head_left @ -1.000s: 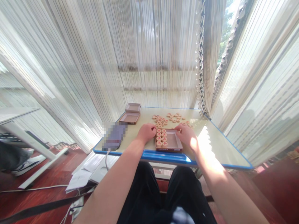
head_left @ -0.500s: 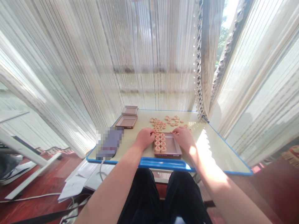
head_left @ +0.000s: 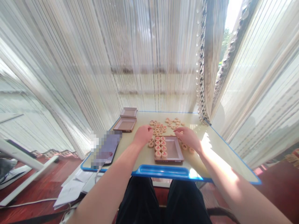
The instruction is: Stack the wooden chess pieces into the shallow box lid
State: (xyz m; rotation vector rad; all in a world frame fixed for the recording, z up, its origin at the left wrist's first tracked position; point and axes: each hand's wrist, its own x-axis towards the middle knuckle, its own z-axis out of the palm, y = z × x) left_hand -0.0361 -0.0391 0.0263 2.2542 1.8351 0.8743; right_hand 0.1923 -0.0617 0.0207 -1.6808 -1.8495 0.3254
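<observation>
A shallow cardboard box tray [head_left: 173, 148] sits near the front edge of the table. Two columns of round wooden Chinese chess pieces [head_left: 158, 148] with red characters fill its left side. My left hand [head_left: 143, 135] is beyond the tray's far left corner, beside a loose cluster of chess pieces [head_left: 159, 127]; its fingers are curled together and hide whatever may be in them. Over the tray's far right corner hovers my right hand [head_left: 188, 136], fingers stretched out and thumb apart, near several pieces. Two pieces [head_left: 151, 144] lie just left of the tray.
More pieces [head_left: 176, 120] lie scattered toward the back. Two shallow box parts [head_left: 125, 124] stand at the back left. A blurred dark tablet-like device [head_left: 107, 149] with a cable lies at the left. The table has a raised blue rim [head_left: 163, 170]; curtains hang behind it.
Both hands have moved off the tray's far corners, the left one slightly away from me. Pieces left and right of the tray have come into view. The camera view has shifted a little.
</observation>
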